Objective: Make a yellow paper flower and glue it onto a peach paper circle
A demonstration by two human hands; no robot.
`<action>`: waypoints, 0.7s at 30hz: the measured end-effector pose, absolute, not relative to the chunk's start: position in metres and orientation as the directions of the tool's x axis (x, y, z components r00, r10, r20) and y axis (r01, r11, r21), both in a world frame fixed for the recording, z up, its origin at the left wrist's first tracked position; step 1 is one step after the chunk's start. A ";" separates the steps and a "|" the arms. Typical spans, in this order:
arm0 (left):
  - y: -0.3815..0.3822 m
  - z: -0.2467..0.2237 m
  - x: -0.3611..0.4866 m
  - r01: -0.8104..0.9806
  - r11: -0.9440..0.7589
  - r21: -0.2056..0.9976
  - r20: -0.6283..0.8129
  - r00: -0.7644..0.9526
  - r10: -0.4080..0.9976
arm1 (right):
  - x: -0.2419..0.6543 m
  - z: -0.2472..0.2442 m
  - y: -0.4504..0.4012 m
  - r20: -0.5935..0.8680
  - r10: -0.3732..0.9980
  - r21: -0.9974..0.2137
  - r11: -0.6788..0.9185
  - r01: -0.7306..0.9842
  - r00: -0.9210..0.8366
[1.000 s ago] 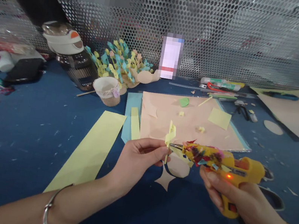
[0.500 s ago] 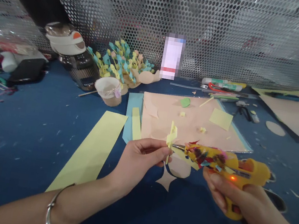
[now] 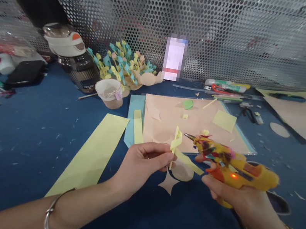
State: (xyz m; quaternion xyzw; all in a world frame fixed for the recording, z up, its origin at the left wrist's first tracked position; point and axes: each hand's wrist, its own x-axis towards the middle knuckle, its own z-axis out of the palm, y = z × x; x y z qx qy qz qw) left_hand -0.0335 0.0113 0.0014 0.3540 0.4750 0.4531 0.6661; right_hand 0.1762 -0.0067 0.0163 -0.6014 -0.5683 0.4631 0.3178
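left hand (image 3: 143,163) pinching folded yellow paper strip (image 3: 176,142) between thumb and fingers | right hand (image 3: 230,192) wrapped around yellow hot glue gun (image 3: 237,171), nozzle (image 3: 188,136) near strip | done: strip folded; no glue visible | near: paper star cutout (image 3: 168,183), pale yellow paper band (image 3: 90,155) | far: peach card sheet (image 3: 196,118), finished-looking curled paper cluster (image 3: 123,64), upper middle

Blue worktop (image 3: 20,135) w/ white flecks carries long yellow paper strip (image 3: 90,155), peach star cutout (image 3: 168,184), peach card sheet (image 3: 296,115), paper cup (image 3: 109,93) & black phone (image 3: 25,71).
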 end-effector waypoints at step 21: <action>0.011 0.002 -0.034 -0.249 0.350 0.903 -0.326 0.134 0.936 | 0.173 0.017 -0.008 -0.250 0.967 -0.912 -0.215 0.350 -0.055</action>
